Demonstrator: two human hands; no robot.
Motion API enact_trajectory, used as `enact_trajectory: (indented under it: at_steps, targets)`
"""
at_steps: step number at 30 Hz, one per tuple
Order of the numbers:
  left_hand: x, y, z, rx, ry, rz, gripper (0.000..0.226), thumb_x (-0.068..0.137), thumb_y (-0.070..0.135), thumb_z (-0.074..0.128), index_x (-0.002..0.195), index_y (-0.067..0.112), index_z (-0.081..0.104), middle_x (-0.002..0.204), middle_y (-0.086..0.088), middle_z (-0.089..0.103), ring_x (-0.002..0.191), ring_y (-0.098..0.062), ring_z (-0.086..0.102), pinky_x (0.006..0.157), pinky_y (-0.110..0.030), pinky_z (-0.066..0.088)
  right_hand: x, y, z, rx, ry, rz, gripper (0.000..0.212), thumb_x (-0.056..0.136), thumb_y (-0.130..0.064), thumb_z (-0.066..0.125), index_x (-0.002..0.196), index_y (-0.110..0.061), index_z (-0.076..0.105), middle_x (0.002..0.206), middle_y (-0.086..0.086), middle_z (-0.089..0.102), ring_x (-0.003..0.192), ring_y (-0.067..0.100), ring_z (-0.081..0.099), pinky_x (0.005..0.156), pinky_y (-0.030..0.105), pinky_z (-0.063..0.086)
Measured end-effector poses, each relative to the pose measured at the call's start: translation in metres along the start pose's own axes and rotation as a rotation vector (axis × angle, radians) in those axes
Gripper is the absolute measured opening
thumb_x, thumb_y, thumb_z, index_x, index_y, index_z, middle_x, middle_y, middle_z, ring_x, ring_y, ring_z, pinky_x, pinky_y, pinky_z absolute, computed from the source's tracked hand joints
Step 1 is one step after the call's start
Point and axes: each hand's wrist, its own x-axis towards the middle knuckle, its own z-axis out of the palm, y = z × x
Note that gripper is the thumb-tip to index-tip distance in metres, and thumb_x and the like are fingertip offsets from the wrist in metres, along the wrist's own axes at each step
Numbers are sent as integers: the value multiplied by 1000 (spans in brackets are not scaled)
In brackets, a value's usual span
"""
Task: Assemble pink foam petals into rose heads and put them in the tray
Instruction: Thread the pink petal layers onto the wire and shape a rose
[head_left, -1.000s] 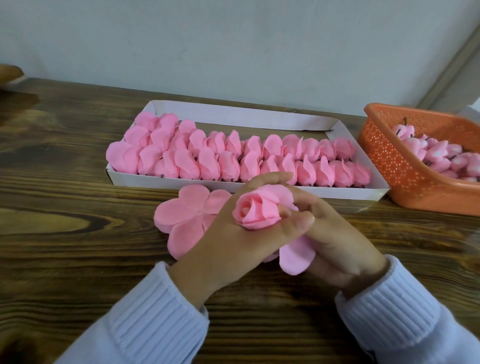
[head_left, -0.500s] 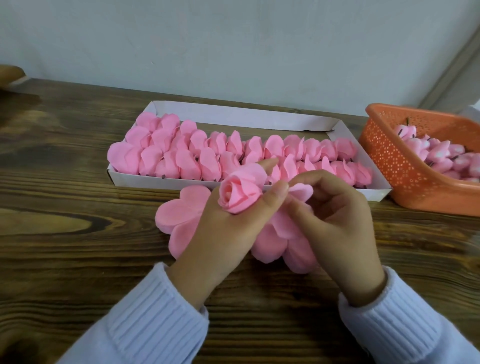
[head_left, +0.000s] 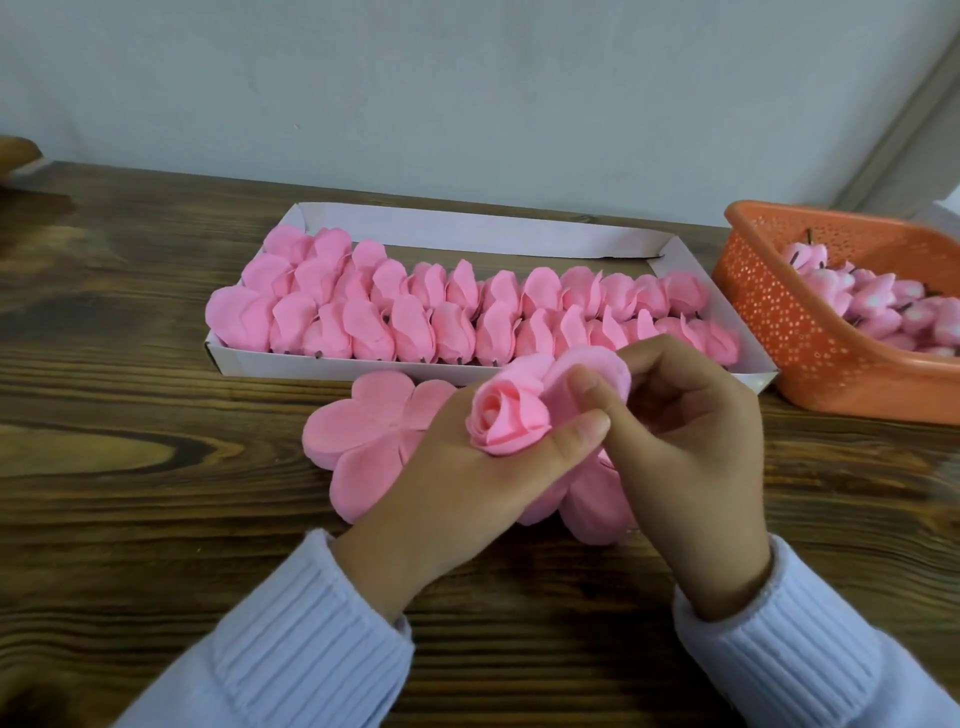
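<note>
Left hand (head_left: 457, 493): gripping the bud (head_left: 506, 415), which is opening toward the camera.
Right hand (head_left: 691, 457): pinching a petal (head_left: 587, 379) that is touching the bud's right side.
Tray (head_left: 467, 228): lying just beyond both hands, stretching left to right.

left hand (head_left: 467, 488) gripping rose bud (head_left: 506, 418), right hand (head_left: 691, 441) pinching petal (head_left: 582, 382)

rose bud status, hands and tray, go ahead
Left hand grips bud. Right hand pinches a petal beside it. Bud not yet in tray. Nothing blocking the tray.
</note>
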Motion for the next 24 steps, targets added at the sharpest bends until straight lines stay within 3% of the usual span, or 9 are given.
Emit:
enact_trajectory:
  at_steps: [7, 12, 14, 15, 17, 18, 20, 21, 24]
  targets:
    - [-1, 0, 0, -12, -94, -5, 18, 77, 41, 62, 85, 24, 64, 86, -24, 60, 78, -10, 58, 69, -19, 50, -2, 0, -1, -79, -48, -99, 16, 80, -18, 76, 71, -13, 64, 65, -3, 61, 58, 12, 58, 55, 23, 47]
    - [0, -1, -2, 7, 76, -14, 30, 73, 54, 64, 88, 30, 71, 87, -18, 69, 84, -27, 69, 81, -54, 54, -3, 1, -1, 82, -75, -97, 5, 83, -14, 68, 86, -17, 64, 78, -5, 66, 68, 7, 62, 64, 18, 48]
    - [2, -2, -3, 1, 150, -9, 24, 71, 57, 62, 84, 40, 72, 82, -5, 72, 84, -22, 70, 78, -44, 58, -2, 2, 0, 188, -64, -64, 8, 84, -11, 63, 90, -16, 61, 81, -6, 65, 72, 5, 61, 68, 18, 48]
    - [2, -2, -3, -5, 176, -2, 21, 69, 58, 61, 80, 43, 71, 73, 2, 72, 73, -13, 70, 68, -30, 59, -2, 3, 1, 239, -52, -32, 11, 84, -8, 63, 91, -15, 59, 81, -6, 64, 73, 6, 61, 69, 18, 48]
    - [2, 0, -4, -44, 191, 15, 16, 69, 56, 61, 72, 42, 69, 52, 15, 60, 47, 2, 58, 47, -8, 44, 0, 5, 2, 372, -56, 76, 16, 77, -5, 62, 90, -11, 56, 82, -2, 62, 75, 9, 59, 70, 20, 48]
    - [2, 0, -5, -91, 179, 16, 18, 70, 54, 61, 73, 39, 70, 53, 17, 60, 48, 4, 57, 48, -8, 45, 1, 5, 2, 463, -88, 157, 21, 72, -8, 62, 91, -9, 53, 83, 1, 61, 78, 11, 60, 72, 21, 48]
    - [4, -1, -7, -195, 140, -15, 35, 68, 53, 69, 90, 27, 74, 85, 4, 74, 85, -8, 70, 79, -34, 58, 3, 7, 3, 643, -218, 349, 35, 65, -11, 62, 97, -4, 50, 88, 7, 63, 87, 18, 61, 81, 29, 48]
    - [4, -1, -8, -229, 109, -25, 49, 66, 55, 75, 99, 20, 73, 104, -6, 73, 105, -19, 67, 95, -48, 50, 3, 8, 4, 712, -294, 417, 38, 66, -9, 62, 101, -3, 48, 92, 10, 64, 91, 23, 61, 85, 34, 47]
    - [3, 1, -8, -256, 8, 2, 65, 63, 65, 74, 106, 17, 71, 118, -13, 67, 119, -26, 59, 103, -48, 43, -1, 5, 7, 804, -442, 422, 37, 73, -10, 67, 107, -5, 52, 99, 10, 67, 96, 24, 61, 87, 35, 48]
